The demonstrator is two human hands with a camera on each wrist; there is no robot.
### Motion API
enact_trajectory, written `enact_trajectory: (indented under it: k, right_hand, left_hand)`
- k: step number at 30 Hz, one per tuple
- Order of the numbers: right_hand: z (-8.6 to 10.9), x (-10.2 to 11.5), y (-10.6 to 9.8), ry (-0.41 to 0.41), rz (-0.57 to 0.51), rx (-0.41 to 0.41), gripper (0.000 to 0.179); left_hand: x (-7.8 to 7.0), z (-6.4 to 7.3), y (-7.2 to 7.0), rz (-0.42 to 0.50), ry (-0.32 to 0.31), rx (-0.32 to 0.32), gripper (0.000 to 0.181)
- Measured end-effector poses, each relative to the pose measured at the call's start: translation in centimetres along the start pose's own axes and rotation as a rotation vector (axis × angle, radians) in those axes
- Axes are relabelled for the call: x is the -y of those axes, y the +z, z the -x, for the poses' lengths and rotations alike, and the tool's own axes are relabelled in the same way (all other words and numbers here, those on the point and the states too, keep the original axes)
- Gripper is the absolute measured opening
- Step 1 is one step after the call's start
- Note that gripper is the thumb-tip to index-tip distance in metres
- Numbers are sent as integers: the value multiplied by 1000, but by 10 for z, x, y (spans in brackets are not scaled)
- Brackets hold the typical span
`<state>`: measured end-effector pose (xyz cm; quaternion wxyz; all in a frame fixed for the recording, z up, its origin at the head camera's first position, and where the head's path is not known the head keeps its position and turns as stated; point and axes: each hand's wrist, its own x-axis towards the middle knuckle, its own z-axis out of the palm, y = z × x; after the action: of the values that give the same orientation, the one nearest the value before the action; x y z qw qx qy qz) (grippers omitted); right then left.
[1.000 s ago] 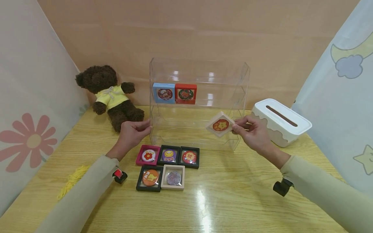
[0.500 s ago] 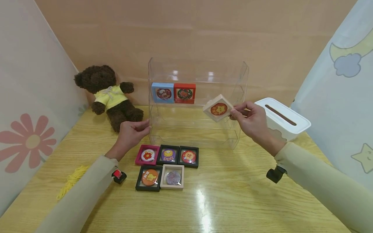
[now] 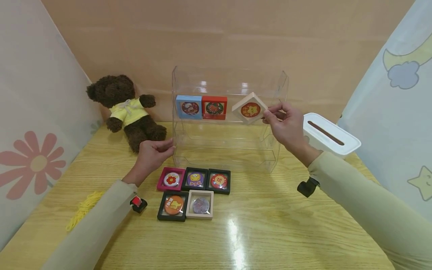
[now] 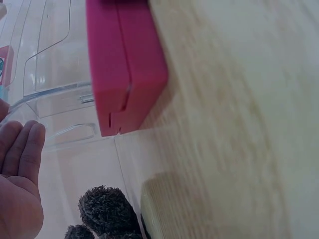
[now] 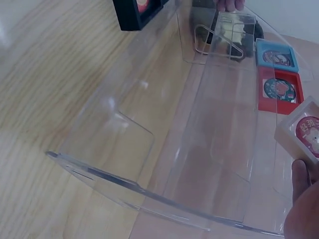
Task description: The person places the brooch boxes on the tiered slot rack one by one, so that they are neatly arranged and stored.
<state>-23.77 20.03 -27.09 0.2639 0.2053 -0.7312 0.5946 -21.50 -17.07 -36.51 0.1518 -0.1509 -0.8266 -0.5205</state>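
Observation:
My right hand (image 3: 287, 125) pinches a cream square badge frame (image 3: 250, 108) by its corner. The frame, tilted like a diamond, shows a red badge with a yellow star and overlaps the rack's second tier in the head view. My left hand (image 3: 153, 155) holds the left side edge of a clear acrylic display rack (image 3: 229, 165), that edge passing between thumb and fingers in the left wrist view. A blue frame (image 3: 189, 107) and a red frame (image 3: 214, 108) stand side by side at the left of the second tier.
Before the rack lie a magenta frame (image 3: 162, 183), several black frames (image 3: 219, 191) and another cream frame (image 3: 200, 215). A brown teddy bear (image 3: 136, 108) sits at left, yellow strands (image 3: 82, 212) beside my left sleeve. A white tissue box (image 3: 351, 146) stands at right.
My right hand has raised the cream badge frame from the lower tiers to the second tier's height and shifted slightly left. My left hand stays at the rack's side.

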Motion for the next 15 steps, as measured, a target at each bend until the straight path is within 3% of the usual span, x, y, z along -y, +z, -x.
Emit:
enact_trajectory:
  k: [7, 15]
  right_hand:
    - [-10, -1, 2, 38, -45, -36, 7]
    - [-21, 2, 6, 21, 26, -31, 8]
  left_hand:
    - [1, 0, 2, -47, 21, -19, 25]
    - [1, 1, 2, -54, 15, -21, 25]
